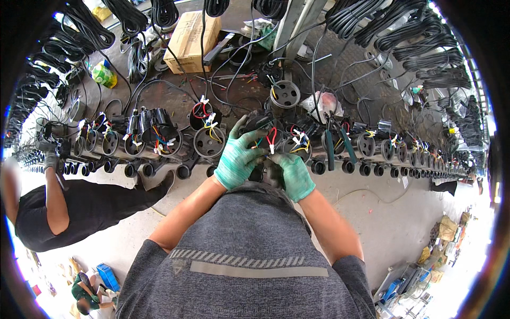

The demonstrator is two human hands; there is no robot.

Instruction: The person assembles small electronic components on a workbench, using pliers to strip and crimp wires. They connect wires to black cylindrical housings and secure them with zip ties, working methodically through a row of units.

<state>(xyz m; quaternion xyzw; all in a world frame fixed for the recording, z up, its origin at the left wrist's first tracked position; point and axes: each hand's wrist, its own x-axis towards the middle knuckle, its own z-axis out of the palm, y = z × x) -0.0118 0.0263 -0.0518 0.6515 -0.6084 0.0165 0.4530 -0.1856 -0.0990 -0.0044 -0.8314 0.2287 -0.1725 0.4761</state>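
My left hand [237, 159], in a green and grey work glove, bends its fingers over a black round motor part [255, 122] at the bench's near edge. What lies under those fingertips is hidden. My right hand [293, 176], gloved the same way, is closed close beside it, its dark fingertips together; whatever they hold is too small to make out. Between the hands a red wire loop [272, 135] with a white connector stands up. To the left sits a round motor housing [209, 142] with yellow and white wires. Dark-handled pliers [330, 143] rest upright among the housings on the right.
A long row of motor housings [366, 145] lines the near edge. Bundled black cables [425, 32] hang behind it. A cardboard box [194, 40] and a loose round pulley-like part [285, 94] lie on the dark bench [350, 82]. Another person [74, 210] works at left.
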